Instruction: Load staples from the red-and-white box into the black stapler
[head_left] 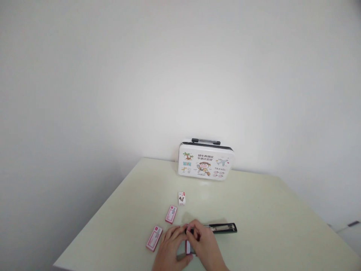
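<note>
Both my hands meet at the table's near edge. My left hand and my right hand together pinch a small pink and white box between their fingers. Right behind my right hand lies a black stapler, opened out flat, its metal rail showing. Two more pink and white boxes lie flat to the left of my hands. A smaller white box stands upright farther back.
A pale green table stands against a white wall. A white case with cartoon prints and a black handle stands at the table's far edge. The table's left edge drops off near the boxes.
</note>
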{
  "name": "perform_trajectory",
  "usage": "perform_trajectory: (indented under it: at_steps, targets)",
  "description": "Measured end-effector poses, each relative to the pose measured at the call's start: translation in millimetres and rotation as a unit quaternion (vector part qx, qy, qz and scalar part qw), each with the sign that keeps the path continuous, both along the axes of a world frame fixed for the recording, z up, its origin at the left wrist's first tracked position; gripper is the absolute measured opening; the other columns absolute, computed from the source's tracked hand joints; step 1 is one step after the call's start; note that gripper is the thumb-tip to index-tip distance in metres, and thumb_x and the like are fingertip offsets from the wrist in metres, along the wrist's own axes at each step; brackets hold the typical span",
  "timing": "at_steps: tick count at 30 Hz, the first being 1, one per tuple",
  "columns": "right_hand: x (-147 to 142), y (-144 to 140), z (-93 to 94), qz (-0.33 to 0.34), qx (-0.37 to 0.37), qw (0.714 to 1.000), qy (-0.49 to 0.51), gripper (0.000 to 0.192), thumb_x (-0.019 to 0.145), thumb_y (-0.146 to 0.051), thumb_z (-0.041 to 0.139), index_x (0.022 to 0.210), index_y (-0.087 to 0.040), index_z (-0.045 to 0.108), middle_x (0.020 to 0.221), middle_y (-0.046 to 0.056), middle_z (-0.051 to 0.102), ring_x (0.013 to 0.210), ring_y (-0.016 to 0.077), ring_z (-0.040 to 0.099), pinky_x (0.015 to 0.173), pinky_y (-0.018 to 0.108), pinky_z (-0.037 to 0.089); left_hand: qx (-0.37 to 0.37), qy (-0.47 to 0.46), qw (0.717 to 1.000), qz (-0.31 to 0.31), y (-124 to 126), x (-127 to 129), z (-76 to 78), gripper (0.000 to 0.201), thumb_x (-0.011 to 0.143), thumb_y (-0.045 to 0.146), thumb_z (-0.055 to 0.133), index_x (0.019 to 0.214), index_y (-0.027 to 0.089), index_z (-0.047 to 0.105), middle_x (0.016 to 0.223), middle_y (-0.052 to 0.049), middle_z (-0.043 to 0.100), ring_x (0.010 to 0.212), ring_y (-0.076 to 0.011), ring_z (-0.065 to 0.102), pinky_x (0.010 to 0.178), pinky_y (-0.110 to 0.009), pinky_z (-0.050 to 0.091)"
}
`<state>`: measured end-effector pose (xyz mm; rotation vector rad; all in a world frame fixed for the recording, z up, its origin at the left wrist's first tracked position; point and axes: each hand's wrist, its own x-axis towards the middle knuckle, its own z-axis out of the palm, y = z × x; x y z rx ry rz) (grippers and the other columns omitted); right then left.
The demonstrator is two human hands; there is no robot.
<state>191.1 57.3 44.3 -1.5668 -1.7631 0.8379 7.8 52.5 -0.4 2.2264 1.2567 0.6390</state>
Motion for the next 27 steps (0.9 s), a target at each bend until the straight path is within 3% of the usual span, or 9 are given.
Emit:
perform_trajectory:
  at_steps: [3, 7, 12, 15, 17, 22, 24, 27]
  targets:
    - [9, -13, 2.9, 0.062, -0.018, 0.993, -0.100, 0.014, 0.078, -0.015, 0.058, 0.082, -0.025, 0.068, 0.066, -0.005, 0.064, 0.063, 0.0139, 0.058, 0.061, 0.023, 0.031, -0.004, -0.010, 1.000, 0.012, -3, 2, 5.5, 0.049, 0.077, 0.033, 0.080, 0.124, 0.038, 0.065, 0.154, 0.005, 0.051, 0.139, -0.0272, 0.044, 0.114, -0.046, 0.041]
    - [25, -26, -0.5, 0.058, -0.016, 0.988, -0.142, 0.018, 0.079, -0.014, 0.055, 0.086, -0.025, 0.067, 0.079, 0.000, 0.070, 0.075, 0.0178, 0.063, 0.066, 0.024, 0.034, -0.021, -0.015, 1.000, 0.016, -3, 1, 9.0, 0.036, 0.078, 0.036, 0.080, 0.112, 0.036, 0.068, 0.154, 0.006, 0.050, 0.140, -0.0272, 0.043, 0.114, -0.047, 0.039]
    - [65, -39, -14.0, -0.034, -0.057, 0.995, -0.078, 0.014, 0.090, -0.036, 0.050, 0.094, -0.026, 0.059, 0.062, -0.004, 0.061, 0.060, 0.0184, 0.060, 0.059, 0.025, 0.034, -0.001, -0.047, 0.998, 0.041, -9, -3, 6.5, 0.051, 0.075, 0.040, 0.081, 0.122, 0.030, 0.064, 0.142, -0.006, 0.059, 0.131, -0.0300, 0.051, 0.110, -0.047, 0.043]
    - [80, -48, -32.8, -0.082, -0.089, 0.992, -0.042, 0.023, 0.089, -0.047, 0.051, 0.081, -0.026, 0.057, 0.060, -0.003, 0.060, 0.058, 0.0183, 0.058, 0.058, 0.026, 0.034, 0.010, -0.026, 0.996, 0.086, -15, 1, 4.3, 0.023, 0.083, 0.045, 0.073, 0.096, 0.026, 0.068, 0.106, -0.005, 0.069, 0.106, -0.0270, 0.062, 0.095, -0.043, 0.049]
    - [78, -51, -46.5, -0.067, -0.102, 0.993, -0.010, 0.028, 0.086, -0.051, 0.053, 0.077, -0.026, 0.058, 0.060, -0.002, 0.061, 0.058, 0.0175, 0.056, 0.057, 0.025, 0.034, 0.020, -0.004, 0.996, 0.087, -19, 8, 2.2, 0.022, 0.089, 0.048, 0.067, 0.085, 0.026, 0.067, 0.092, -0.002, 0.069, 0.095, -0.0244, 0.063, 0.089, -0.040, 0.049]
    - [71, -54, -68.5, -0.074, -0.088, 0.992, 0.054, 0.039, 0.083, -0.061, 0.054, 0.075, -0.024, 0.060, 0.059, -0.002, 0.059, 0.057, 0.0164, 0.052, 0.057, 0.026, 0.035, 0.062, 0.018, 0.994, 0.089, -23, 29, -7.2, 0.027, 0.087, 0.053, 0.068, 0.082, 0.026, 0.066, 0.089, -0.002, 0.068, 0.092, -0.0235, 0.062, 0.086, -0.038, 0.046]
    - [82, -55, -68.4, -0.134, -0.099, 0.982, 0.085, 0.042, 0.077, -0.066, 0.060, 0.074, -0.024, 0.060, 0.053, -0.004, 0.054, 0.052, 0.0157, 0.049, 0.053, 0.026, 0.033, 0.083, 0.024, 0.989, 0.124, -24, 36, -11.6, 0.028, 0.085, 0.055, 0.070, 0.085, 0.027, 0.068, 0.092, -0.003, 0.067, 0.093, -0.0244, 0.062, 0.086, -0.039, 0.045]
    - [110, -57, -56.7, -0.229, -0.123, 0.952, 0.160, 0.052, 0.070, -0.071, 0.068, 0.091, -0.024, 0.063, 0.048, -0.007, 0.050, 0.040, 0.0124, 0.040, 0.044, 0.025, 0.025, 0.121, 0.032, 0.977, 0.173, -25, 45, -16.7, 0.042, 0.078, 0.057, 0.076, 0.112, 0.032, 0.071, 0.102, -0.005, 0.065, 0.098, -0.0270, 0.060, 0.090, -0.042, 0.042]
